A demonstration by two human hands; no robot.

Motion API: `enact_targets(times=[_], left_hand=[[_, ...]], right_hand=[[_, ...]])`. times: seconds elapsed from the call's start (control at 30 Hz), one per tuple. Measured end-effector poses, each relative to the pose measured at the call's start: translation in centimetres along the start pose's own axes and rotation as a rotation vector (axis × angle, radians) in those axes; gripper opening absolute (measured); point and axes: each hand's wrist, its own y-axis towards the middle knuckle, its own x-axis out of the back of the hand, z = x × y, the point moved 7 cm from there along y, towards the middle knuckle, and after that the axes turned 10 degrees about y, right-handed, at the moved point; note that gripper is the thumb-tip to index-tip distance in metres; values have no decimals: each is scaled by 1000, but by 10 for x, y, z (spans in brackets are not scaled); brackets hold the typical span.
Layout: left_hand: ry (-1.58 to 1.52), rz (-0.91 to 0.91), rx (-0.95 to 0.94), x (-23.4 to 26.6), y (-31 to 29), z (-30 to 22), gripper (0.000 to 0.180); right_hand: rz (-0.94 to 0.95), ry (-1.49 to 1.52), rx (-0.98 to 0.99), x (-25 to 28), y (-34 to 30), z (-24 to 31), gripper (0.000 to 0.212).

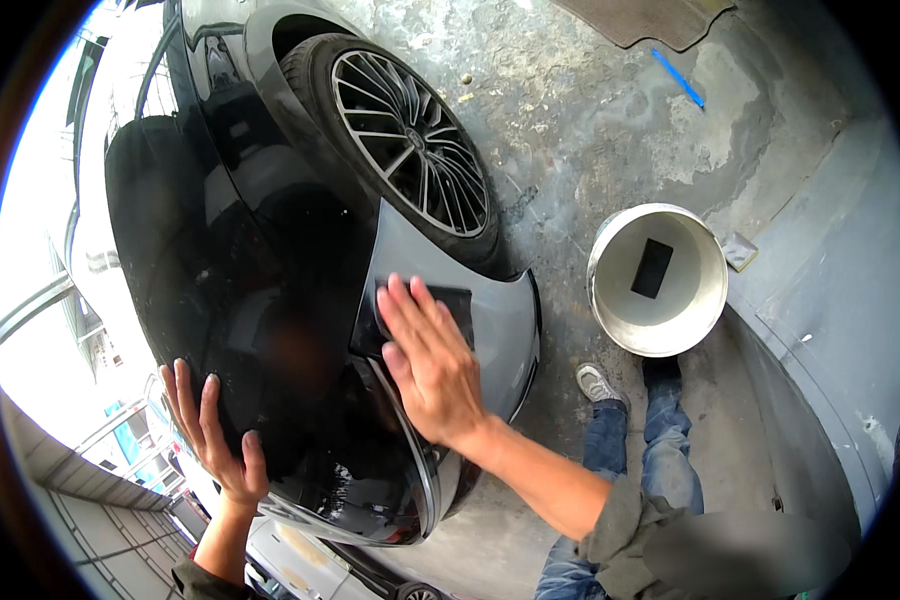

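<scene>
Step in hand, as judged: hand-sanding the matte grey primed fender panel (490,320) of the glossy black car (220,300). The right hand (430,365), fingers flat and together, presses a dark rectangular sanding pad (455,305) against it. The left hand (215,430), spread open, braces on black bodywork. Next move calls for even pressure.

One car (260,300), one wheel (410,140), one bucket (610,310).

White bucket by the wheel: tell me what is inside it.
Inside the white bucket one dark flat rectangular piece lies on the pale bottom, and nothing else shows. The near wall hides part of the bottom, so that strip cannot be checked. What the piece is cannot be told.
</scene>
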Motion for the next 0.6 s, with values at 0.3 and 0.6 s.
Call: enact_targets(times=[0.3,0.6], left_hand=[[-8,16,-20,-1,0,0,63],[13,4,-4,-5,-3,3,65]], right_hand=[[101,41,57,-1,-31,-7,64],[107,6,-57,16,-36,-56,88]])
